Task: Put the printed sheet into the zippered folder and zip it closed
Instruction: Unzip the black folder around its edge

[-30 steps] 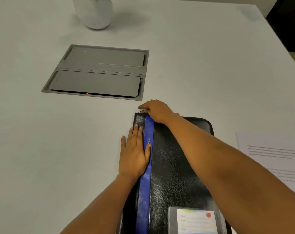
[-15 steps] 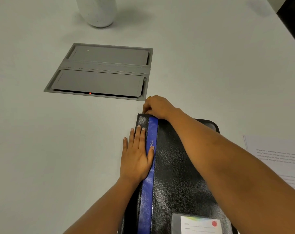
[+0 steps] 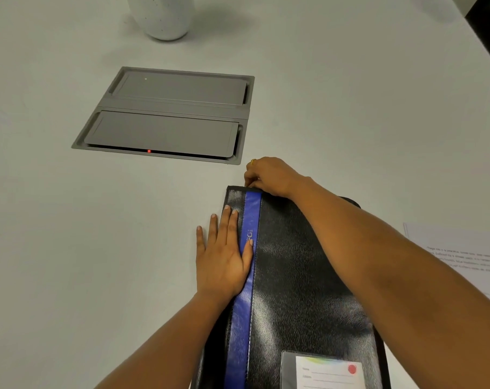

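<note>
The black zippered folder point(image 3: 299, 276) with a blue stripe lies flat on the white table in front of me, a label pocket at its near end. My left hand point(image 3: 224, 254) lies flat with straight fingers on the folder's left edge and the table beside it. My right hand point(image 3: 269, 175) is at the folder's far left corner, fingers curled and pinching something small there; the zipper pull itself is hidden under the fingers. The printed sheet point(image 3: 468, 256) lies on the table to the right of the folder, partly behind my right forearm.
A grey recessed cable hatch point(image 3: 168, 116) with a red light sits in the table point(image 3: 69, 248) beyond the folder. A white speckled vase point(image 3: 165, 15) stands at the far edge. The table's right edge runs along the upper right.
My right hand shifted slightly past the folder's far corner, fingers curling tighter. The left hand stayed flat in place. The view moved a little.
</note>
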`<state>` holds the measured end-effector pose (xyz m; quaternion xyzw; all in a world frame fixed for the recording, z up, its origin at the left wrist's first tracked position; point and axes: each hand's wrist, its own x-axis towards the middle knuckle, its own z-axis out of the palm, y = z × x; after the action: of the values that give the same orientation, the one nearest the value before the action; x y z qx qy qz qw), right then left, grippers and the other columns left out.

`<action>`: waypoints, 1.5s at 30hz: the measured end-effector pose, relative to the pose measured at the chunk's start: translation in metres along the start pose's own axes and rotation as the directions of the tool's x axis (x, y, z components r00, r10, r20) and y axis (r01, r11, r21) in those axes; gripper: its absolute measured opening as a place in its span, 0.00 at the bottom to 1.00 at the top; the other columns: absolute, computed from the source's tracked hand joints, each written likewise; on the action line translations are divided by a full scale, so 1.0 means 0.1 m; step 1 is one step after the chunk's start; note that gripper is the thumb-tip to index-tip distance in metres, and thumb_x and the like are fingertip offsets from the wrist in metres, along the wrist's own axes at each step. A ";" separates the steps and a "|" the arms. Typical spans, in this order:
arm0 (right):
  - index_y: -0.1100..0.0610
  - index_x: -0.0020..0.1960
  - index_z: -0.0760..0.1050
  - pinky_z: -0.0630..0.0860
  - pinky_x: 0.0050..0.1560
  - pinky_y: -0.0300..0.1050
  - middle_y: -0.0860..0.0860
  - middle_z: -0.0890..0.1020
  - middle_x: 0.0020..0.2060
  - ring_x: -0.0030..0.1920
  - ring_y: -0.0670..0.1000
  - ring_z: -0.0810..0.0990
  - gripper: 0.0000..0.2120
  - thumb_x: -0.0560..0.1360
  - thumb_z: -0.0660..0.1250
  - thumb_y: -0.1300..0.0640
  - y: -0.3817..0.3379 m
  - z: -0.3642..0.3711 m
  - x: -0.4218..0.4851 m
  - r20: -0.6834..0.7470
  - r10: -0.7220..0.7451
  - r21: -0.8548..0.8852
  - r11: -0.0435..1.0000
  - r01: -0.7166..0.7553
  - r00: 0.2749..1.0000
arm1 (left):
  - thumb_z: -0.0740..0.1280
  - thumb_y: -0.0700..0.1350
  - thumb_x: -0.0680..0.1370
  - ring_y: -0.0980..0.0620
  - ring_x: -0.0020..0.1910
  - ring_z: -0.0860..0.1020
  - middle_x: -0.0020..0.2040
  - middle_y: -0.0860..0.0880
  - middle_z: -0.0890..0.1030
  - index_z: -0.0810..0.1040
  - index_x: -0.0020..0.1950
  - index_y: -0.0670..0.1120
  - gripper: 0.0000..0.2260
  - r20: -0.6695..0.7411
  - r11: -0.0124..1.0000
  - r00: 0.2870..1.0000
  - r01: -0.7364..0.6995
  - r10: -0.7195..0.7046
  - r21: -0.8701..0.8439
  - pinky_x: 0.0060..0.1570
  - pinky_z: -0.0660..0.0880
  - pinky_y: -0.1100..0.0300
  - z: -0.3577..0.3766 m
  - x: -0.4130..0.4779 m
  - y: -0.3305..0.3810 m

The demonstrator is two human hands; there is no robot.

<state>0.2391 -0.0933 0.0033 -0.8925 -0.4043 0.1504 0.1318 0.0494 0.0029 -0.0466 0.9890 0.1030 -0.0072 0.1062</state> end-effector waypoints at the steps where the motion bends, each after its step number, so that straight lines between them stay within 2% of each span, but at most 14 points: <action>1: 0.59 0.49 0.80 0.70 0.48 0.46 0.55 0.80 0.47 0.49 0.54 0.77 0.07 0.74 0.64 0.61 0.00 0.00 0.00 0.001 -0.005 -0.007 1.000 0.005 1.000 | 0.46 0.60 0.79 0.48 0.77 0.51 0.78 0.51 0.50 0.49 0.77 0.50 0.29 -0.003 1.000 1.000 0.005 -0.005 0.005 0.72 0.40 0.49 0.00 0.00 0.00; 7: 0.58 0.51 0.80 0.70 0.51 0.46 0.55 0.81 0.50 0.51 0.54 0.77 0.08 0.74 0.64 0.61 0.03 0.05 -0.01 -0.017 0.034 0.061 0.998 -0.033 0.999 | 0.48 0.60 0.79 0.47 0.77 0.53 0.78 0.51 0.52 0.51 0.77 0.50 0.28 0.001 1.000 1.000 0.008 -0.008 0.010 0.72 0.42 0.48 -0.02 -0.01 0.01; 11: 0.57 0.53 0.80 0.67 0.52 0.40 0.56 0.80 0.52 0.51 0.52 0.75 0.09 0.74 0.65 0.62 0.05 0.14 -0.06 -0.051 0.162 0.355 0.925 -0.133 0.986 | 0.49 0.60 0.79 0.48 0.76 0.54 0.78 0.51 0.54 0.52 0.77 0.50 0.28 0.017 1.000 1.000 0.001 -0.001 0.000 0.73 0.44 0.44 -0.03 -0.01 0.01; 16: 0.60 0.49 0.81 0.69 0.51 0.38 0.58 0.83 0.50 0.47 0.48 0.76 0.07 0.72 0.68 0.65 0.09 0.18 -0.06 -0.032 0.258 0.570 0.798 -0.194 0.966 | 0.60 0.55 0.77 0.47 0.69 0.67 0.69 0.46 0.70 0.68 0.68 0.45 0.23 -0.084 0.992 0.995 0.041 -0.052 -0.123 0.71 0.54 0.40 -0.10 0.15 0.12; 18: 0.60 0.49 0.81 0.70 0.51 0.38 0.57 0.82 0.50 0.47 0.47 0.75 0.07 0.72 0.68 0.64 0.10 0.16 -0.03 0.013 0.240 0.577 0.791 -0.203 0.971 | 0.56 0.55 0.78 0.47 0.74 0.59 0.73 0.46 0.64 0.63 0.72 0.46 0.24 -0.069 0.989 0.996 0.053 -0.062 -0.135 0.73 0.48 0.45 -0.10 0.27 0.15; 20: 0.60 0.49 0.81 0.70 0.47 0.35 0.56 0.82 0.50 0.44 0.46 0.75 0.07 0.72 0.68 0.63 0.12 0.14 0.00 0.044 0.215 0.549 0.811 -0.203 0.976 | 0.51 0.56 0.80 0.50 0.77 0.47 0.78 0.49 0.51 0.51 0.77 0.47 0.28 -0.040 0.993 0.999 0.028 -0.032 -0.113 0.73 0.40 0.50 -0.06 0.37 0.14; 22: 0.60 0.49 0.81 0.70 0.44 0.32 0.57 0.81 0.50 0.42 0.44 0.75 0.07 0.72 0.68 0.64 0.14 0.12 0.01 0.067 0.184 0.531 0.825 -0.191 0.981 | 0.48 0.57 0.80 0.51 0.77 0.44 0.78 0.50 0.46 0.46 0.77 0.48 0.29 -0.027 0.993 1.000 0.011 -0.014 -0.115 0.73 0.38 0.52 -0.01 0.43 0.13; 26: 0.63 0.49 0.80 0.75 0.56 0.44 0.59 0.80 0.49 0.48 0.51 0.77 0.07 0.71 0.68 0.66 0.19 0.05 0.03 0.105 0.118 0.519 0.841 -0.155 0.988 | 0.47 0.58 0.79 0.51 0.77 0.46 0.78 0.50 0.47 0.45 0.77 0.49 0.29 -0.021 0.995 0.999 0.040 -0.042 -0.097 0.73 0.40 0.51 0.01 0.43 0.13; 29: 0.63 0.49 0.81 0.75 0.58 0.48 0.58 0.79 0.47 0.50 0.54 0.77 0.07 0.71 0.68 0.66 0.21 0.02 0.03 0.111 0.080 0.494 0.861 -0.125 0.991 | 0.45 0.60 0.79 0.50 0.77 0.45 0.78 0.51 0.46 0.44 0.77 0.49 0.30 0.000 0.995 0.998 0.069 -0.069 -0.066 0.73 0.43 0.46 0.02 0.43 0.13; 33: 0.63 0.50 0.81 0.74 0.56 0.43 0.54 0.78 0.44 0.47 0.49 0.75 0.08 0.72 0.67 0.66 0.21 0.03 0.02 0.098 0.050 0.471 0.878 -0.091 0.994 | 0.45 0.61 0.78 0.50 0.77 0.44 0.78 0.52 0.45 0.43 0.77 0.50 0.30 0.009 0.994 0.995 0.099 -0.099 -0.043 0.73 0.43 0.43 0.03 0.43 0.14; 40: 0.63 0.49 0.81 0.70 0.49 0.35 0.51 0.77 0.42 0.45 0.47 0.74 0.07 0.72 0.67 0.67 0.37 -0.02 -0.10 0.121 0.011 0.433 0.899 -0.063 0.993 | 0.44 0.62 0.78 0.50 0.77 0.44 0.78 0.54 0.44 0.43 0.77 0.51 0.30 0.017 0.993 0.993 0.115 -0.114 -0.030 0.73 0.42 0.42 0.02 0.43 0.13; 45: 0.62 0.48 0.81 0.69 0.42 0.20 0.44 0.76 0.37 0.40 0.40 0.74 0.07 0.72 0.67 0.67 0.58 -0.06 -0.29 0.138 0.028 0.440 0.894 -0.086 0.990 | 0.44 0.62 0.78 0.51 0.77 0.43 0.78 0.54 0.44 0.42 0.77 0.51 0.30 0.023 0.993 0.993 0.114 -0.114 -0.028 0.72 0.42 0.42 0.03 0.43 0.13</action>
<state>0.2627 -0.1530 -0.0069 -0.8386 -0.3404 0.2995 0.3018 0.0939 -0.0010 -0.0484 0.9797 0.1583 -0.0224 0.1212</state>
